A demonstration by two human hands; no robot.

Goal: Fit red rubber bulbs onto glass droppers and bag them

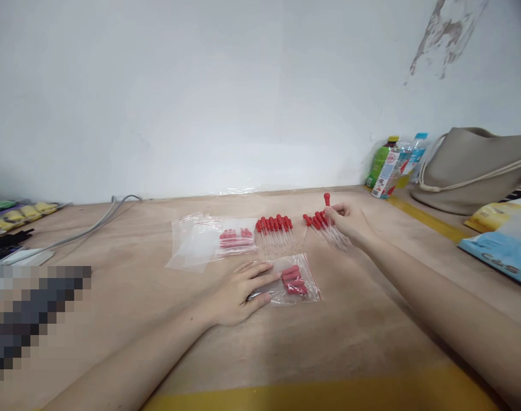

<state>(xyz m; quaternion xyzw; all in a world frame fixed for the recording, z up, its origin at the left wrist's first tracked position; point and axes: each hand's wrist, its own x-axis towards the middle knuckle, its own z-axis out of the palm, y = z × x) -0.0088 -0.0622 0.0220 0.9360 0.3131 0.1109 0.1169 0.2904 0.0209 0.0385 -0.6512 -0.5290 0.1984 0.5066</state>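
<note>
My right hand (343, 218) pinches a dropper (327, 199) upright, its red bulb showing above the fingers. Just below that hand lies a loose pile of droppers (318, 220) with red bulbs and thin clear tubes. My left hand (243, 291) rests flat with spread fingers on a clear zip bag (314, 279), which holds several red bulbs (293, 279). Beyond the bag, a row of droppers (275, 224) lies with the bulbs toward the wall. To their left is a stack of filled zip bags (237, 238) showing red contents.
Clear plastic bags (189, 242) lie at the left. A grey cable (101, 220) crosses the table's left side. Drink bottles (391, 168), a grey drawstring bag (469, 162) and a blue packet (500, 257) are at the right. A white wall (200, 103) stands behind.
</note>
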